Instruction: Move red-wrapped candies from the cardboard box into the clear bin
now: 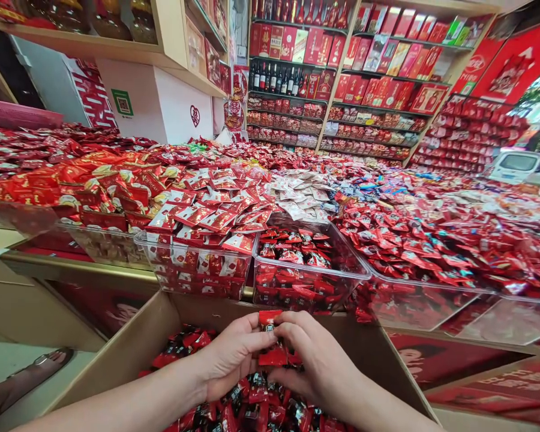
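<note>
Small red-and-black wrapped packets [256,393] lie in an open cardboard box [130,345] at the bottom of the view. Above them, my left hand [231,357] and my right hand [312,360] are close together, with fingers closed around a few red packets [270,324]. One packet stands upright between the fingertips of both hands; others show just beneath it. Right behind the hands, a clear plastic bin [312,271] holds the same kind of red-and-black packets, its level below the heaped bins beside it.
Left of that bin stands a clear bin [195,255] heaped with red-and-white packets. More heaped bins [432,282] stretch right. Shelves [328,114] of boxes and bottles rise behind. A person's sandalled foot [49,360] is at lower left.
</note>
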A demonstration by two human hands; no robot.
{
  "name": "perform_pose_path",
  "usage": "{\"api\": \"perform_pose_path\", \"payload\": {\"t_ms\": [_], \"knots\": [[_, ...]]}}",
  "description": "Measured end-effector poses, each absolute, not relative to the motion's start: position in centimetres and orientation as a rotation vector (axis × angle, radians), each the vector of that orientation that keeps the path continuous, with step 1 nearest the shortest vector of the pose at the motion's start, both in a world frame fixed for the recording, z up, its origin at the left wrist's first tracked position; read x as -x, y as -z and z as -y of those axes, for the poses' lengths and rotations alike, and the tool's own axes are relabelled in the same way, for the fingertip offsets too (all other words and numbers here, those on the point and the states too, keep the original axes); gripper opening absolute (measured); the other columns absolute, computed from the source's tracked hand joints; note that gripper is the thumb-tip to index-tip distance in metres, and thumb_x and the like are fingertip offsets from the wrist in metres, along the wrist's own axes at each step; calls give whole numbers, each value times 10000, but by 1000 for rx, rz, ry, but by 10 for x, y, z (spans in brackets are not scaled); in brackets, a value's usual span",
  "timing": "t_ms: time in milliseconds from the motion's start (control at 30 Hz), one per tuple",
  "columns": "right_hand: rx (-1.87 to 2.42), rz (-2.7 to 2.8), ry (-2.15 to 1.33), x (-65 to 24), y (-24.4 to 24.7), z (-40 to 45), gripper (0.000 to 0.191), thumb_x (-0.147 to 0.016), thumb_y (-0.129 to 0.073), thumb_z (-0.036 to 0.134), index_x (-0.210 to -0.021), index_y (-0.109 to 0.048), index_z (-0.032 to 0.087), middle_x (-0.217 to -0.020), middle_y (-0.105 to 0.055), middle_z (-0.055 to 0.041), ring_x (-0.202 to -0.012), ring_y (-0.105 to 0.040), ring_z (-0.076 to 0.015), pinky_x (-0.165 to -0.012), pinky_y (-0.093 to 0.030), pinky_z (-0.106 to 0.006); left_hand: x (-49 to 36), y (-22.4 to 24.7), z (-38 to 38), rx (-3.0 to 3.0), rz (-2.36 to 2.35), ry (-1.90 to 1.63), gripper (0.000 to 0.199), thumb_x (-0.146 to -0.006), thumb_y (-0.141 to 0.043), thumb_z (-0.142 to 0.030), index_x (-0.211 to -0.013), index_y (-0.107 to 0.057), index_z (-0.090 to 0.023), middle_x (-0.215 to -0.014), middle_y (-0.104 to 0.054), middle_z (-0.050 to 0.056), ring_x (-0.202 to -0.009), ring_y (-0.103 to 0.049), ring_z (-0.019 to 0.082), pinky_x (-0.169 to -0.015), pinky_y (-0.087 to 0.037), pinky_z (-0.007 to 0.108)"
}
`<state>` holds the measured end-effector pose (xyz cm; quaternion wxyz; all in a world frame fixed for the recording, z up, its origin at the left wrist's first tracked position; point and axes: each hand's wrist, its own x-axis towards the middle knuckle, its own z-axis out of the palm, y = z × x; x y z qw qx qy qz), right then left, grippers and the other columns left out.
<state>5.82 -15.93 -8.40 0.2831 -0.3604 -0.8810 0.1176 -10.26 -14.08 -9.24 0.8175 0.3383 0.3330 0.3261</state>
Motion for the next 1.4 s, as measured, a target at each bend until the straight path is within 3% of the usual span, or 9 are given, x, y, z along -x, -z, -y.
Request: {"api": "perform_pose_path", "payload": {"t_ms": [200, 433, 600, 733, 867, 1000, 1167, 1300, 1400], "knots": [[971, 2509, 50, -56, 84, 160, 114, -764, -426, 203, -859, -482, 171, -1008, -519, -85, -812, -450, -170, -685, -387, -321, 109, 99, 135, -603, -738, -626, 319, -725, -438, -409, -922, -544, -182, -793, -608, 32, -714, -555, 145, -653, -416, 285], [926, 2339, 355, -80, 37, 160, 142, -755, -412, 144, -844, -517, 180, -964, -554, -76, -815, -472, -154, -690, -382, -305, 117, 110, 132, -582, -750, -598, 414, -707, -395, -510, -879, -534, -160, -804, -603, 51, -677, -572, 141, -619, -404, 248], [1335, 2281, 592, -113, -15, 126, 162, -751, -418, 187, -712, -575, 175, -794, -574, -62, -764, -471, -164, -682, -369, -284, 118, 116, 133, -575, -774, -567, 409, -702, -411, -498, -861, -526, -140, -807, -594, 61, -649, -569, 136, -575, -388, 222], [1601, 2537, 602, -124, -26, 90, 170, -720, -443, 201, -631, -587, 184, -680, -571, -45, -722, -477, -164, -608, -361, -249, 117, 118, 134, -578, -763, -533, 411, -701, -409, -500, -857, -519, -136, -806, -589, 63, -638, -569, 135, -544, -370, 207], [1717, 2651, 645, -122, -21, 66, 138, -683, -455, 184, -623, -579, 179, -712, -587, -50, -739, -504, -171, -543, -353, -226, 118, 119, 134, -590, -760, -525, 405, -703, -411, -492, -855, -517, -131, -806, -586, 67, -640, -567, 134, -536, -359, 201], [1794, 2720, 636, -116, -17, 58, 147, -677, -451, 171, -672, -598, 166, -737, -600, -83, -753, -536, -180, -583, -374, -232, 119, 119, 133, -595, -760, -528, 391, -706, -416, -479, -854, -516, -130, -809, -584, 67, -631, -563, 128, -532, -352, 199], [2022, 2810, 539, -108, -15, 52, 151, -605, -497, 175, -683, -626, 159, -683, -617, -102, -671, -570, -215, -513, -387, -249, 120, 121, 133, -612, -773, -503, 386, -706, -417, -476, -853, -519, -134, -815, -580, 65, -646, -560, 134, -547, -351, 206], [2059, 2830, 474, -107, -22, 56, 135, -592, -510, 155, -656, -629, 160, -636, -616, -81, -615, -573, -191, -484, -386, -230, 121, 124, 133, -650, -778, -484, 381, -710, -417, -469, -859, -526, -136, -819, -580, 65, -661, -557, 134, -556, -348, 209], [1764, 2760, 439, -109, -30, 75, 154, -681, -481, 207, -714, -626, 166, -706, -616, -69, -671, -566, -159, -565, -407, -224, 122, 125, 133, -685, -789, -476, 380, -705, -423, -472, -853, -531, -139, -821, -583, 66, -651, -554, 129, -552, -345, 209]]}}
